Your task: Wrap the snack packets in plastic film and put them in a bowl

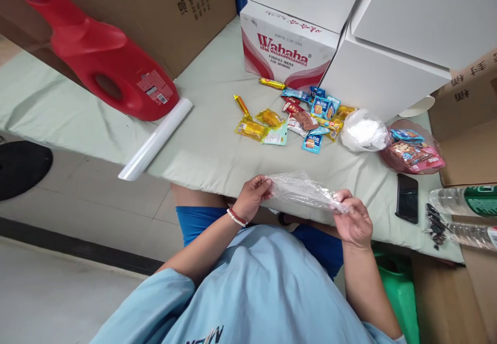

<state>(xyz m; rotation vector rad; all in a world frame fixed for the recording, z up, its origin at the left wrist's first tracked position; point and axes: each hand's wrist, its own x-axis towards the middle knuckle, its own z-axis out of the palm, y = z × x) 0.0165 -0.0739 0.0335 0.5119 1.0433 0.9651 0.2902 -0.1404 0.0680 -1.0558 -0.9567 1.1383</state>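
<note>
A clear plastic bag [301,189], crumpled and stretched sideways, hangs just above the table's front edge. My left hand [252,195] pinches its left end; a beaded bracelet circles that wrist. My right hand [353,221] is closed on the bag's right end. Beyond the bag, a scatter of small snack packets [295,119] in yellow, blue and red lies on the pale green tablecloth [209,142].
A white roll [155,139] and a red jug [112,67] lie at the left. A Wahaha carton [289,49] and white boxes [384,70] stand behind. A white crumpled bag [365,132], a pink bag of snacks [413,152], a phone [407,198], keys [435,225] and bottles [466,199] sit right.
</note>
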